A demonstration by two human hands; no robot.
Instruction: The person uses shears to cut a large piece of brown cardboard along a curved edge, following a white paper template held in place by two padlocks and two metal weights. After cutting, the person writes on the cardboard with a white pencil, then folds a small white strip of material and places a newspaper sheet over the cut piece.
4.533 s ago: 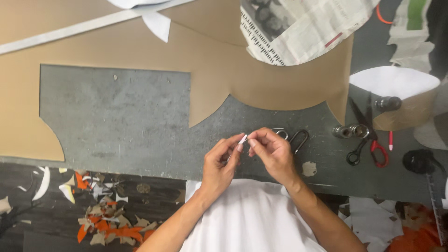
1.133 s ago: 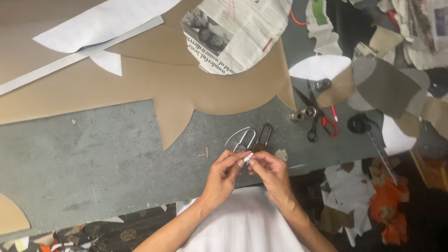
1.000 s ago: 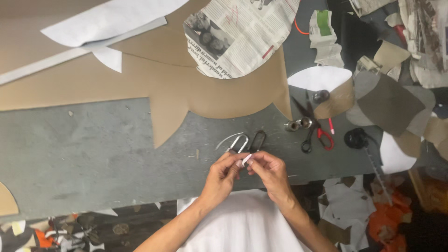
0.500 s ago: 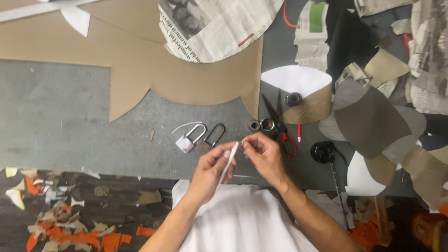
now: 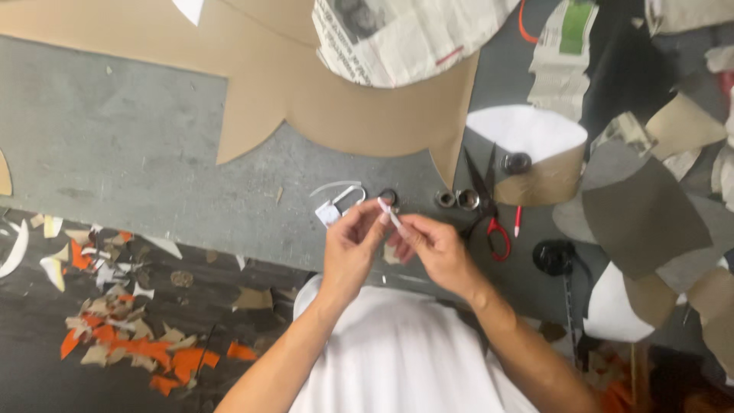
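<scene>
Item: left hand (image 5: 350, 243), fingers pinched on lower end of small white strip (image 5: 388, 214), held above grey bench edge (image 5: 115, 153), near the white loop w/ tag (image 5: 336, 205). Right hand (image 5: 434, 246) pinched on same strip. Tip: short grip, steady tension. Scissors (image 5: 489, 206) further right.

Both hands meet over the near edge of the grey worktop (image 5: 115, 145). Left hand (image 5: 350, 248) & right hand (image 5: 436, 248) pinch a thin white strip (image 5: 388, 214) btwn thumb & fingers, tilted. Just beyond, a small white tag w/ loop (image 5: 332, 208) lies flat. Two metal rings (image 5: 457, 199) and red-handled scissors (image 5: 493, 222) sit to the right. Brown card cutout (image 5: 367, 107) & newspaper piece (image 5: 397, 34) toward the far edge. Orange & tan scraps (image 5: 138, 344) on floor, left.
</scene>
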